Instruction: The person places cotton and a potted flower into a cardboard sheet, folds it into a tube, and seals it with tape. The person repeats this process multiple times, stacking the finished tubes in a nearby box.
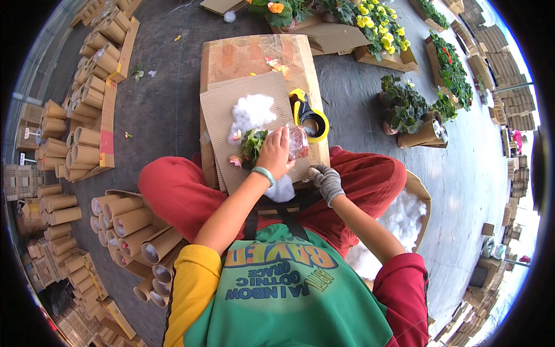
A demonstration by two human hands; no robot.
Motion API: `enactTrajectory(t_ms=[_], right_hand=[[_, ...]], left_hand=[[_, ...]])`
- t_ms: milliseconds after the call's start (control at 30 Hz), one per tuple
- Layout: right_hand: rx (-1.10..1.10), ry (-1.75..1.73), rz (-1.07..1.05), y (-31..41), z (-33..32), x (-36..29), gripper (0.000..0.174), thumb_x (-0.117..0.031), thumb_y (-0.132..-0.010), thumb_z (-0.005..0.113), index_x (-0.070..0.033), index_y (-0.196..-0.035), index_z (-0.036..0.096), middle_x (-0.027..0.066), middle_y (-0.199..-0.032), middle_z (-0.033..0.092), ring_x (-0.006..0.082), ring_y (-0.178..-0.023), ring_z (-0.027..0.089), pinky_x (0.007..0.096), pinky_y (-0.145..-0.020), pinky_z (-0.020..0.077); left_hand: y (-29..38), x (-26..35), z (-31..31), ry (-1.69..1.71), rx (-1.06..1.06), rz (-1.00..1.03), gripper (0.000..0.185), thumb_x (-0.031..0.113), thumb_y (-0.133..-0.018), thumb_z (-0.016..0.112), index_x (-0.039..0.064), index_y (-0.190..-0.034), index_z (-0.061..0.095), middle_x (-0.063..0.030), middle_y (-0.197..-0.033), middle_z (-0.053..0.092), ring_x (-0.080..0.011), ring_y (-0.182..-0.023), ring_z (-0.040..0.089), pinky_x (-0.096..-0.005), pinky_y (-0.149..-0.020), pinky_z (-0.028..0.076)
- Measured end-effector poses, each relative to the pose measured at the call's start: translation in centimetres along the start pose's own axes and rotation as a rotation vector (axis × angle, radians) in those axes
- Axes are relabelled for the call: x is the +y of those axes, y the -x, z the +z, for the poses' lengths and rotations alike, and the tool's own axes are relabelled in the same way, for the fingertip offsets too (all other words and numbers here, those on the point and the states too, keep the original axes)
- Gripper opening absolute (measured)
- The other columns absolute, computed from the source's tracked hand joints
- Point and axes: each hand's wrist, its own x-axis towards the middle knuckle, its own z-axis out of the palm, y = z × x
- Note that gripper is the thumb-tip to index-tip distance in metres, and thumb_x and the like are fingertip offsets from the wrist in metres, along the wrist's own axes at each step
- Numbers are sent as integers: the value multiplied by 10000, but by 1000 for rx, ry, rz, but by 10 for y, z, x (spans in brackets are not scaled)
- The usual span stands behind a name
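Note:
My left hand (pixel 276 149), bare with a pale green bangle at the wrist, lies over a potted plant (pixel 253 146) on its side. Green leaves and pink blooms stick out to the left; its pot (pixel 299 143), wrapped in clear plastic, points right. Beneath it are stacked corrugated cardboard sheets (pixel 217 115) on a taped cardboard box (pixel 256 50). White fibre stuffing (pixel 253 110) sits above the plant, and another tuft (pixel 281 189) hangs at the near edge. In a grey knit glove, my right hand (pixel 327 182) pinches the sheet's near right corner. The stems are partly hidden.
A yellow tape dispenser (pixel 316 123) lies right of the sheets. Beside my right leg stands a carton of stuffing (pixel 403 217). Rolled cardboard tubes (pixel 125 217) are stacked at the left. Potted plants (pixel 403 104) and yellow flowers (pixel 386 34) stand beyond on the floor.

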Motion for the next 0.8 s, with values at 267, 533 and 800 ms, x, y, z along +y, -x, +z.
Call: enactTrajectory(t_ms=[267, 533, 800], right_hand=[[-136, -724, 31, -13, 46, -27, 264, -102, -854, 572, -9, -1083, 479, 85, -778, 587, 153, -519, 583, 260, -431, 470], [54, -590, -134, -11, 96, -27, 400, -146, -816, 628, -6, -1159, 477, 108, -791, 596, 190, -607, 601, 316, -506, 467], [268, 329, -842, -1, 56, -46, 300, -203, -795, 618, -92, -1064, 545, 115, -831, 601, 261, -697, 603, 399, -619, 474]], left_hand=[[10, -28, -23, -15, 2, 15, 890, 281, -605, 779, 187, -1370, 333, -215, -1257, 408, -378, -1092, 479, -434, -931, 422], [14, -34, -28, 130, 76, 2, 768, 273, -625, 759, 124, -1283, 394, -199, -1205, 475, -377, -1067, 508, -421, -916, 438], [-7, -44, -27, 133, -99, -127, 655, 346, -785, 641, 74, -1316, 371, -237, -1357, 351, -392, -1169, 455, -428, -975, 391]])
